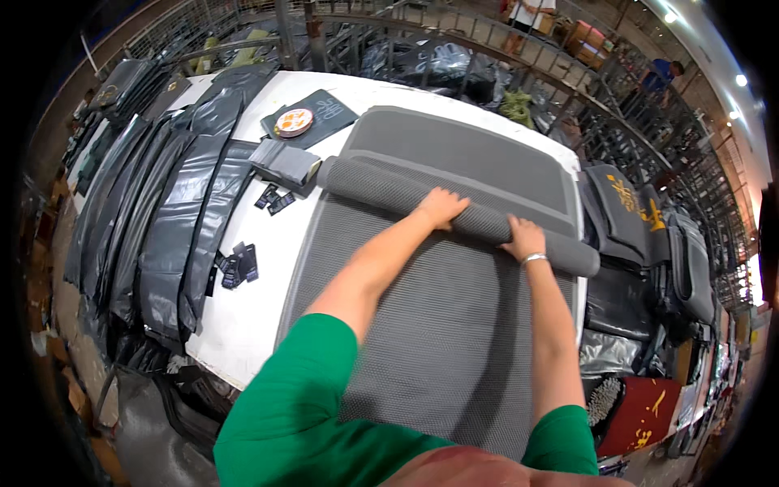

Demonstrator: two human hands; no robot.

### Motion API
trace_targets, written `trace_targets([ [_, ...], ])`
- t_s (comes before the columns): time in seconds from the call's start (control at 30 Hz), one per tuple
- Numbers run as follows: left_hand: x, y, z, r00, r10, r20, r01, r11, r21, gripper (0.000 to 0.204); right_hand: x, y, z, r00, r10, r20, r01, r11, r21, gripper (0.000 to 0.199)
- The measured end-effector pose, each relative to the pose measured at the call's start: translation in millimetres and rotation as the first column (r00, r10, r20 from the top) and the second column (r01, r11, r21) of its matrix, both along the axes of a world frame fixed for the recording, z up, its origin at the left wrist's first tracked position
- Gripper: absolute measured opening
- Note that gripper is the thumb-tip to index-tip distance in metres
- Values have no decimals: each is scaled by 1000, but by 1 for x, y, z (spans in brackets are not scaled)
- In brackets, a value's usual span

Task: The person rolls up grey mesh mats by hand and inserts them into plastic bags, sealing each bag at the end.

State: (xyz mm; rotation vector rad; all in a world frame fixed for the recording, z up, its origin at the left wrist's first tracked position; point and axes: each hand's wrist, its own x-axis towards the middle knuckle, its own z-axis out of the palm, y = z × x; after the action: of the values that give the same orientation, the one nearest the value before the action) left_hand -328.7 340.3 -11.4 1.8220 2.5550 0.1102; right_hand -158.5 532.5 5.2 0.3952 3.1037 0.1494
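A large grey textured floor mat [430,325] lies on the white table, its near part flat and reaching toward my body. Across it runs a rolled-up part [381,185], slanting from upper left to lower right and overhanging the mat's right edge. Past the roll, the mat's rounded far end [462,134] lies flat. My left hand [442,209] is curled over the middle of the roll. Farther right, my right hand [526,238], with a silvery bracelet at its wrist, grips the roll too. The fingertips of both hands are partly hidden.
Black plastic bags [174,235] are piled along the white table's [251,325] left side. Near them lie a stack of grey cards [284,165], small black tags [237,265] and a dark sheet [324,118] with a round sticker roll. Folded mats [621,207] sit at right. Metal racks and people stand beyond.
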Motion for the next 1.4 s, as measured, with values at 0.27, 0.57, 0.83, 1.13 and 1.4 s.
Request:
trace_targets([
  [0.27,221,-212,39,852,-279,443,401,892,-209,78,265,-197,33,947,260,187,-171,904,-392,66],
  [0.57,249,-206,-18,852,193,487,-27,944,-329,68,310,-190,-14,958,224,181,-11,658,-753,94],
  [0.83,246,-206,-24,923,239,302,-85,891,-446,52,308,-199,-28,974,111,196,62,704,-707,106],
  [1.13,316,-260,9,903,282,323,-328,939,99,32,304,-237,2,879,379,290,-132,778,-615,122],
  [1.4,278,-240,-21,852,398,339,-375,917,-135,42,315,-277,8,984,82,155,10,856,-516,91],
])
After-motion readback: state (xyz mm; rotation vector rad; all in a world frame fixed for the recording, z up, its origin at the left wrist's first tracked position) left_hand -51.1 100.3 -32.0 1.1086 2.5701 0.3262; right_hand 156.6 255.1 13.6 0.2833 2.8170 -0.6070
